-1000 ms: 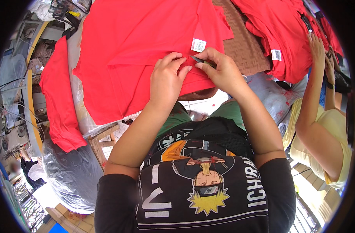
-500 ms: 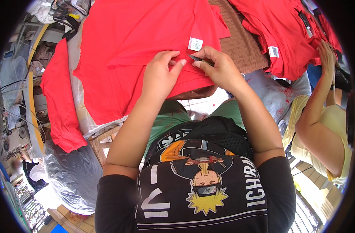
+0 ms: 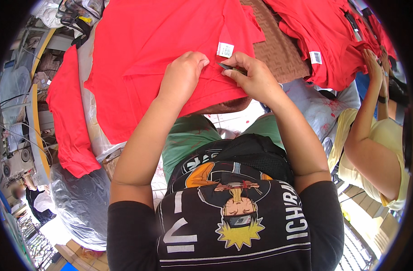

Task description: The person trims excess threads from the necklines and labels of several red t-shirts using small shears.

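Observation:
A red garment [image 3: 157, 40] is spread over the table in front of me, with a white label [image 3: 225, 49] near its right side. Over the cloth, my left hand [image 3: 184, 74] has its thumb and fingertips pinched together; whatever lies between them is too small to make out. My right hand [image 3: 256, 77] is closed round small dark thread snips [image 3: 225, 66], whose pointed tip shows toward my left hand, just below the label. The palm and fingers hide the rest of the snips.
A brown patterned cover [image 3: 283, 49] lies right of the garment. Beyond it, another person's hand [image 3: 372, 63] is on more red garments [image 3: 324, 40]. At left hang a red piece of cloth [image 3: 69, 117] and a clear plastic bag [image 3: 80, 203], near a sewing machine [image 3: 23, 156].
My left hand has moved a little left, away from the snips, and its fingers have closed into a pinch. The right hand keeps the snips. The other person's hand has shifted slightly.

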Tool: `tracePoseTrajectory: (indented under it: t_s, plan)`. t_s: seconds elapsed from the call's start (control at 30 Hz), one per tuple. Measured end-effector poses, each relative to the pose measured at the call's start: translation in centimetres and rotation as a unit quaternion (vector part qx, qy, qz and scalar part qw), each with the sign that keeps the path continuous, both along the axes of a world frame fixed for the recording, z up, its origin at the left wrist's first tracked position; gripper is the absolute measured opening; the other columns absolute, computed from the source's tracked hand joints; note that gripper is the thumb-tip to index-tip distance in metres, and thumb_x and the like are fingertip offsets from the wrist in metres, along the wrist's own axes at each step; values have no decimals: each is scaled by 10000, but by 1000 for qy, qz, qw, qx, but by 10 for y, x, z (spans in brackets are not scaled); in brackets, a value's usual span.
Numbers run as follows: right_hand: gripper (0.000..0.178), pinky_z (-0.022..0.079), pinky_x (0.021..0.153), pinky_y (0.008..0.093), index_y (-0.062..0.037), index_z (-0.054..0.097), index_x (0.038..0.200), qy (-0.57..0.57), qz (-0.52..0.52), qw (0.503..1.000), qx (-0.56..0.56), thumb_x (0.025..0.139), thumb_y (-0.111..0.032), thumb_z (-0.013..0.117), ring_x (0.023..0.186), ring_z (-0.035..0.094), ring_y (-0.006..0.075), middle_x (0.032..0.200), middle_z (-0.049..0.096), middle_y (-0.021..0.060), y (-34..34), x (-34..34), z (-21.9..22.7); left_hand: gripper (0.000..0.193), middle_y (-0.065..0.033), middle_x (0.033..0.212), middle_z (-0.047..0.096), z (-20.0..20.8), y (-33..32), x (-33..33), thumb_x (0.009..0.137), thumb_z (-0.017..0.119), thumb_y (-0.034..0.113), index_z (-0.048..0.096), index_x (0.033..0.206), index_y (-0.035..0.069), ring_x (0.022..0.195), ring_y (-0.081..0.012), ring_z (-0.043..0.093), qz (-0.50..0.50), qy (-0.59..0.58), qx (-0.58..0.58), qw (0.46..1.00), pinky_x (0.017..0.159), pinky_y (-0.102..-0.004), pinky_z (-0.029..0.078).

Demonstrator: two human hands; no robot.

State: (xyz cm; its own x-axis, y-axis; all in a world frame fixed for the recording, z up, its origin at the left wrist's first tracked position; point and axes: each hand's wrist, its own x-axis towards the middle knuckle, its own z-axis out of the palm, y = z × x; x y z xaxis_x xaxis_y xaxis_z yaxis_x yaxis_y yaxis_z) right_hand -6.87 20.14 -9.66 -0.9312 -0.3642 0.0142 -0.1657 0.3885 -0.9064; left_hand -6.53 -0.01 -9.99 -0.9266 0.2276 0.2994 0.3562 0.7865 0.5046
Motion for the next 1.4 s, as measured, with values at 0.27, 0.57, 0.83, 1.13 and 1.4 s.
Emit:
tracePoseTrajectory:
  t_s: [0.27,0.57,0.83,1.13,1.4]
  plan:
    - [208,499,802,341,-28,643,1032,-10,10,1000,17,841,-107,671,873,653,235,925,689,119,-1,-2,0,125,-159,854,675,8,-1,0,929,552,106,592,965,-6,792,-282,674,3,-101,53,993,702,-367,524]
    - [191,503,737,389,-63,631,1027,101,36,987,117,845,-122,638,839,660,318,889,679,159,-12,-3,4,165,-154,925,672,15,-3,7,917,587,149,635,950,-5,838,-244,664,-53,-27,57,997,732,-348,510]
    - [177,507,759,361,-37,646,1013,29,-7,999,38,844,-91,643,827,668,284,881,689,141,0,7,23,139,-94,1018,664,36,-14,27,846,684,125,686,930,14,905,-169,631,-130,-196,177,956,793,-305,498]
    - [181,503,813,352,7,634,1010,-37,-16,999,16,845,-67,632,900,668,260,941,694,138,2,11,10,285,-80,1036,655,-10,10,28,758,759,180,701,1017,77,957,-258,621,-15,13,59,998,817,-352,508]
    - [155,440,586,231,-8,616,1043,-32,-3,999,0,894,-49,614,649,498,55,796,620,-4,3,10,8,222,-69,926,642,-6,26,29,762,755,197,705,936,68,876,-248,625,33,40,13,999,744,-358,515]
